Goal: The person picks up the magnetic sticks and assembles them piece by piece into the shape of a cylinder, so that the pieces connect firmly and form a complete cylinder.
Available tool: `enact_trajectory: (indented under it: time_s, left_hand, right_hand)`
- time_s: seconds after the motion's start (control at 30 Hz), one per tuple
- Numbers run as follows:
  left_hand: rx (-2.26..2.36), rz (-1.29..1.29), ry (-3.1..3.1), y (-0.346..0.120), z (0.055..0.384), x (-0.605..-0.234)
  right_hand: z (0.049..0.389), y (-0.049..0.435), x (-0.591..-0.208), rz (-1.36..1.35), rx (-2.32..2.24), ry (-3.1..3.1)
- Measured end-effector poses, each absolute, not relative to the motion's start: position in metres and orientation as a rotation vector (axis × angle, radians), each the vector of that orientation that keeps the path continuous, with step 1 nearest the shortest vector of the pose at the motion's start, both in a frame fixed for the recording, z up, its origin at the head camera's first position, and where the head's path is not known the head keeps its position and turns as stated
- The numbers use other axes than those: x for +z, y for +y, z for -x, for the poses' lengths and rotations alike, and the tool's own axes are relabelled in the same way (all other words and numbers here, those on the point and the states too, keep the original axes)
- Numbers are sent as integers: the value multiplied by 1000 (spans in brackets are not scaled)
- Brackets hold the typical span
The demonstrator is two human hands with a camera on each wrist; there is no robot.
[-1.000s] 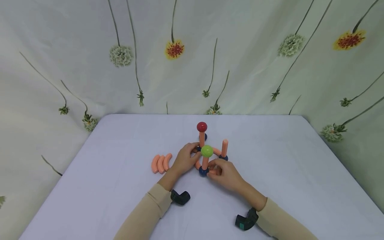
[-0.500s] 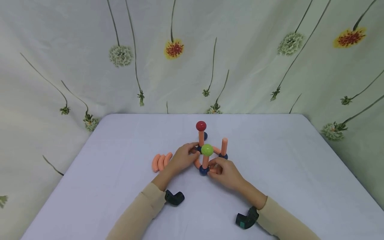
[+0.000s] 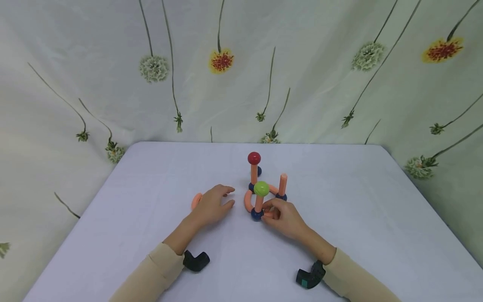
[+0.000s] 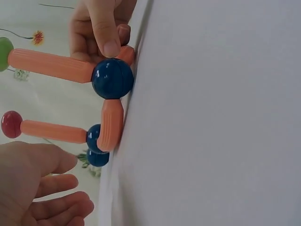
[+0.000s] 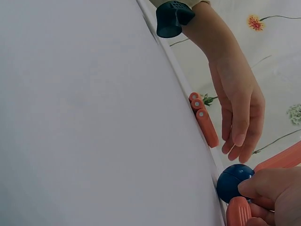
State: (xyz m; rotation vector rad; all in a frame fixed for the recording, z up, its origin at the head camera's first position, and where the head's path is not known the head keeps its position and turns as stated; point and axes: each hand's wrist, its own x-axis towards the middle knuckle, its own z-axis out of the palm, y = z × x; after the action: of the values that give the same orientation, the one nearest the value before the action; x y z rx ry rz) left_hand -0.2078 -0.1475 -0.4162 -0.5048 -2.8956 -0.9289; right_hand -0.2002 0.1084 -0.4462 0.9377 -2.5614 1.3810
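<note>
A magnetic stick-and-ball build stands mid-table: dark blue balls joined by curved orange rods (image 3: 247,201), with upright orange rods. A red ball (image 3: 254,158) tops the rear upright, a green ball (image 3: 261,188) the front one; the right upright (image 3: 283,184) has a bare end. My right hand (image 3: 285,219) pinches a curved orange rod by the front blue ball (image 3: 257,215), thumb touching the ball in the right wrist view. Left of the build, my left hand (image 3: 211,205) hovers with fingers extended, holding nothing, partly hiding the loose curved rods (image 3: 196,200).
In the right wrist view, three loose curved rods (image 5: 206,129) lie together near the left hand. Another blue ball (image 3: 259,171) sits behind the red-topped upright. A white cloth covers the table (image 3: 339,180), backed by a flower-print curtain (image 3: 320,84). Each wrist wears a black camera (image 3: 196,261).
My left hand has let go of the build near the rear blue ball and moved left, over the loose curved rods. The right hand has stayed in place.
</note>
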Motion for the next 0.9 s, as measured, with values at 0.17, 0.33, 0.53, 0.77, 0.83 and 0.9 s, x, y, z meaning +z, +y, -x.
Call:
enact_trajectory:
  time_s: [0.17, 0.33, 0.53, 0.77, 0.83, 0.9]
  left_hand:
    - [-803, 433, -2802, -160, 201, -418]
    - [-778, 344, -2727, -169, 193, -419]
    - [-772, 239, -2733, -174, 189, -419]
    - [-742, 197, -2797, -174, 193, -417]
    - [-702, 170, -2848, -172, 196, -416]
    - [-646, 139, -2902, -171, 200, -415]
  right_hand:
    - [200, 109, -446, -941, 1375, -2557]
    - [200, 109, -446, -942, 1378, -2562]
    - [200, 108, -446, -936, 1378, -2567]
    - [200, 109, -447, -940, 1376, -2563]
    - [200, 109, -447, -946, 1374, -2557]
    - [201, 110, -448, -951, 1376, -2549]
